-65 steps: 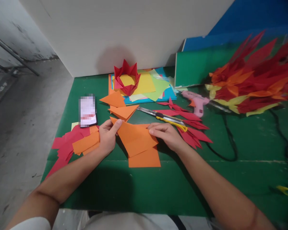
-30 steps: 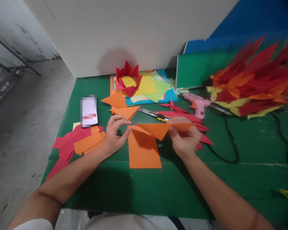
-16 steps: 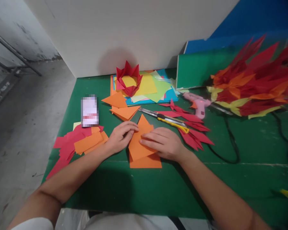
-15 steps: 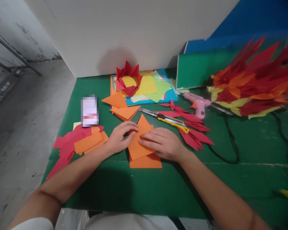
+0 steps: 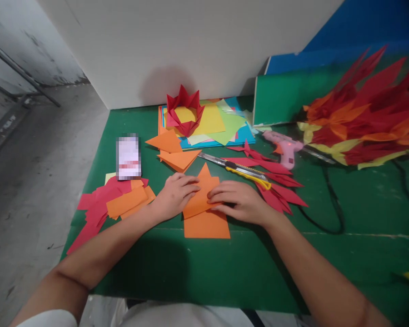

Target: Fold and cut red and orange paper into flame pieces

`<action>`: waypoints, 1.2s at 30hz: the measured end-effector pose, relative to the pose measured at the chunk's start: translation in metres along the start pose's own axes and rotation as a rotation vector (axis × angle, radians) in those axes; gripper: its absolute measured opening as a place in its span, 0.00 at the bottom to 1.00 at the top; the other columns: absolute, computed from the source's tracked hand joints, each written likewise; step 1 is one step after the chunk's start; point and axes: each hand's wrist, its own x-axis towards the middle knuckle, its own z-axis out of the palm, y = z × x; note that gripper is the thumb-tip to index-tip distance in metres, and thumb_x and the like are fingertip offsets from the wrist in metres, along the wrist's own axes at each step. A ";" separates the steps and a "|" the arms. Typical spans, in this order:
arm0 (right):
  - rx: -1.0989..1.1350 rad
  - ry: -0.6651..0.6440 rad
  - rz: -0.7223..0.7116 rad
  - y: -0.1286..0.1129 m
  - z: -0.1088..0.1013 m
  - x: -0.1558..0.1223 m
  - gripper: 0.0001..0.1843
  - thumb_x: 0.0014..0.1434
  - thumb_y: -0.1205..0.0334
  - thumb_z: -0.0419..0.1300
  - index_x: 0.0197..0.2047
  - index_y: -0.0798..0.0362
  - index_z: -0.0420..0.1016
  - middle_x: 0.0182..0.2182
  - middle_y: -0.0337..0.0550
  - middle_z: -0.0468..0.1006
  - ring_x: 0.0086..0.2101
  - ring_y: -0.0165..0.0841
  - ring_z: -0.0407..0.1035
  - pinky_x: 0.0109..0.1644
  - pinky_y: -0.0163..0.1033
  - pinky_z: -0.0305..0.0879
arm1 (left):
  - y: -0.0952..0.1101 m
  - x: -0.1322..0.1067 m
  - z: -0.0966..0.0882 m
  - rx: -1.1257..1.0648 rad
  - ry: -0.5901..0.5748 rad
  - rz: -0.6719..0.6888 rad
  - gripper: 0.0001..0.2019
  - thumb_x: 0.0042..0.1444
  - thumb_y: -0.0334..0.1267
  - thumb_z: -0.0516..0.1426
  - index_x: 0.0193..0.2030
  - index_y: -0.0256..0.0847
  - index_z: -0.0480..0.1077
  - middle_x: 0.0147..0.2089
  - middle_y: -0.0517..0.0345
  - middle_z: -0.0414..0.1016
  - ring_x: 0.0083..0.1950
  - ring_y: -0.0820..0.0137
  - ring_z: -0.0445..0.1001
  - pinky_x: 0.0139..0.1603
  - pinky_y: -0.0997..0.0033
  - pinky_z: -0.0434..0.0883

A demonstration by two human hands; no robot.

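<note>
A folded piece of orange paper (image 5: 201, 197), with a pointed top, lies partly over another orange sheet (image 5: 207, 228) on the green table. My left hand (image 5: 175, 195) grips its left edge, fingertips resting on the face and the thumb hidden. From the right, my right hand (image 5: 241, 200) has its fingers pressed together on the paper's right side. Just behind are two folded orange paper pieces (image 5: 179, 160). A yellow-handled utility knife (image 5: 238, 170) rests near my right hand, over folded red paper pieces (image 5: 279, 190).
Left of my hands lie red and orange paper strips (image 5: 105, 200) and a phone (image 5: 128, 156). Behind stand a red folded paper ring (image 5: 186, 122) and coloured sheets (image 5: 214, 118). To the right are a pink glue gun (image 5: 284, 145), its cord, and a red-orange paper bundle (image 5: 361, 109).
The folded orange paper has shifted slightly up and turned, baring more of the sheet beneath. My left fingers reach further over its face; my right hand has moved slightly right.
</note>
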 end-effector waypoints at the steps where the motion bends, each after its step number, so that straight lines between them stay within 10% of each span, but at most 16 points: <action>1: 0.006 0.008 0.031 0.001 -0.001 0.000 0.09 0.62 0.59 0.57 0.35 0.49 0.78 0.34 0.44 0.81 0.36 0.34 0.73 0.41 0.40 0.67 | -0.001 0.000 0.000 0.015 -0.010 -0.010 0.11 0.63 0.33 0.51 0.43 0.43 0.75 0.51 0.51 0.76 0.46 0.63 0.69 0.48 0.57 0.67; 13: -0.024 0.117 0.351 0.002 0.011 0.004 0.11 0.61 0.55 0.58 0.31 0.52 0.73 0.26 0.41 0.75 0.28 0.33 0.67 0.32 0.37 0.60 | -0.004 0.008 -0.020 -0.371 -0.107 -0.212 0.21 0.68 0.45 0.40 0.49 0.42 0.71 0.48 0.52 0.78 0.48 0.64 0.74 0.49 0.60 0.71; 19: -0.078 0.142 0.408 0.004 0.015 0.010 0.15 0.61 0.51 0.56 0.30 0.52 0.72 0.25 0.41 0.72 0.26 0.32 0.64 0.29 0.36 0.57 | -0.003 0.007 -0.017 -0.338 -0.111 -0.256 0.15 0.58 0.44 0.56 0.50 0.44 0.71 0.48 0.53 0.77 0.48 0.63 0.73 0.46 0.61 0.72; 36: -0.022 0.173 0.465 0.004 0.017 0.010 0.09 0.58 0.56 0.60 0.40 0.50 0.70 0.22 0.35 0.68 0.21 0.29 0.61 0.26 0.35 0.57 | -0.010 0.004 -0.008 -0.105 -0.106 0.032 0.11 0.60 0.33 0.54 0.45 0.47 0.75 0.52 0.50 0.74 0.51 0.62 0.73 0.52 0.54 0.67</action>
